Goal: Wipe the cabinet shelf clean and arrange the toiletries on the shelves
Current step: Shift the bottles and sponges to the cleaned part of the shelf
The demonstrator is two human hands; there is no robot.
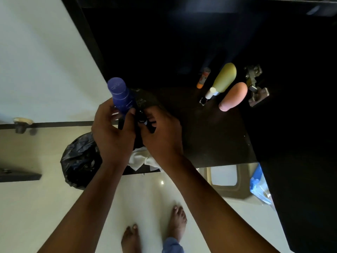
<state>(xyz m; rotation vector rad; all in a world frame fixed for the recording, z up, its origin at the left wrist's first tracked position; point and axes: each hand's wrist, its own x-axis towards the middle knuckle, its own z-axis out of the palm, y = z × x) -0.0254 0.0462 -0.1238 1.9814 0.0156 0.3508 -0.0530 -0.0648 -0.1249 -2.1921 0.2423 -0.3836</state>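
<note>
My left hand [114, 132] grips a blue deodorant bottle [121, 95], held upright at the front left of the dark cabinet shelf [209, 136]. My right hand [161, 133] curls its fingers round a small black item [144, 119] right beside the bottle; what it is stays unclear. A white cloth [140, 160] lies on the shelf's front edge under my wrists. Toward the right of the shelf lie a yellow-green bottle with a white cap [223, 79], a pink bottle [234, 96] and a small orange stick [203, 77].
A metal door hinge [255, 84] sits on the cabinet's right wall. A black plastic bag [81, 161] hangs at the left below the shelf. A beige bin [228, 181] and a blue packet [259, 183] stand on the floor, with bare feet [155, 230] below.
</note>
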